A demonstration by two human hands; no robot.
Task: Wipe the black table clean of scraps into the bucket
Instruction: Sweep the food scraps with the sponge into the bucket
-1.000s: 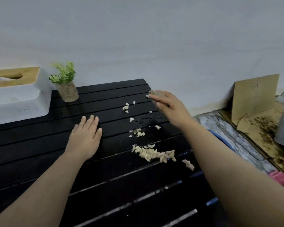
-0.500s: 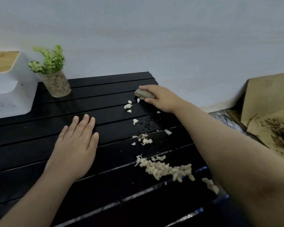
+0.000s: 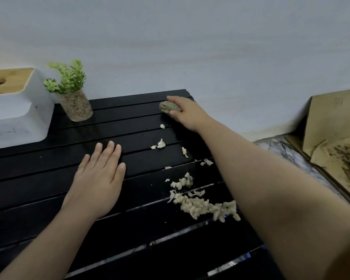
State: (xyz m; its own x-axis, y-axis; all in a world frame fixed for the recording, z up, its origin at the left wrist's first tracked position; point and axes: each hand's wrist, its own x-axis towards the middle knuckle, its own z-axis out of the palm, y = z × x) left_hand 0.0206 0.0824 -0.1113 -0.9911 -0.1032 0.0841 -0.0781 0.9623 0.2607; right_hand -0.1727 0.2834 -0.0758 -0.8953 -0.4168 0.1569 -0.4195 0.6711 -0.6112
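The black table [image 3: 49, 178] is made of long dark slats, and it is filling most of the view. The left hand [image 3: 98, 178] is lying flat on the table, palm down, with the fingers stretched out and close together — it is holding nothing. The right hand [image 3: 187, 113] is reaching out to the far edge of the table, close to the wall [image 3: 190, 37]. Its fingers are curling around a small grey-green cloth [image 3: 169, 107] and pressing it down on the table. The cloth is bunched up, and it could be a sponge — the view is too blurry to be sure.

Pale scraps [image 3: 202, 206] are lying on the table on the side nearer the right arm. The biggest heap is sitting near the front right edge of the table, under the right forearm. A smaller clump [image 3: 181, 181] is lying just behind it. A few single bits [image 3: 160, 144] are spread out farther back, between the heap and the cloth.

At the back of the table a little green plant [image 3: 69, 81] is standing in a speckled pot [image 3: 77, 107]. A white tissue box [image 3: 14, 116] with a wooden top is sitting at the back left corner of the table, just beside the pot. A brown cardboard piece [image 3: 335, 122] is leaning off to the right of the table, well apart from it.
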